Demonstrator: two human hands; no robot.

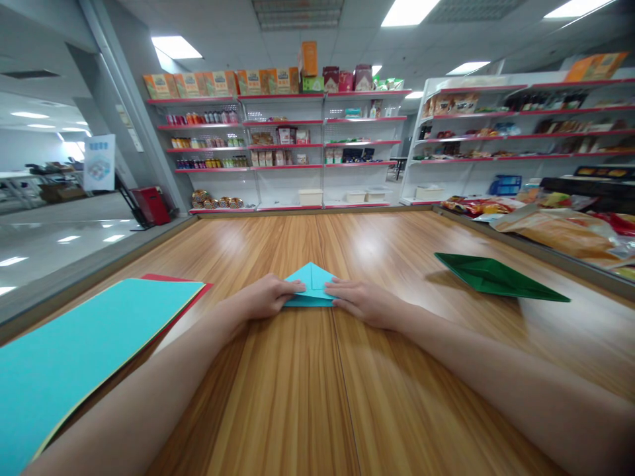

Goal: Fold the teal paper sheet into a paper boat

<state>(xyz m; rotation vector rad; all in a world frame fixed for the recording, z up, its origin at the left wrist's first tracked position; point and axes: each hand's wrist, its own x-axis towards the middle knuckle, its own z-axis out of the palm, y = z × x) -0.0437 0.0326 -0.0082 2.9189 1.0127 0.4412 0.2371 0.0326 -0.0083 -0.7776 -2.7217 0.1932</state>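
A folded sheet of light blue paper (pixel 312 281) lies in the middle of the wooden table, its peak pointing away from me and a flap along its near edge. My left hand (pixel 268 295) grips its left corner, thumb on top and the other fingers curled beside and under it. On the right corner, my right hand (pixel 364 301) has its fingers pressed together over the edge of the paper. The fingertips underneath are hidden. Off to the right sits a folded dark green paper boat (pixel 499 274), apart from both hands.
A stack of coloured paper (pixel 99 330), light blue on top with yellow and red edges below, lies at the left. Packaged goods (pixel 560 231) sit beyond the table's right edge. Stocked shelves (pixel 282 145) stand behind the raised table rim (pixel 317 212).
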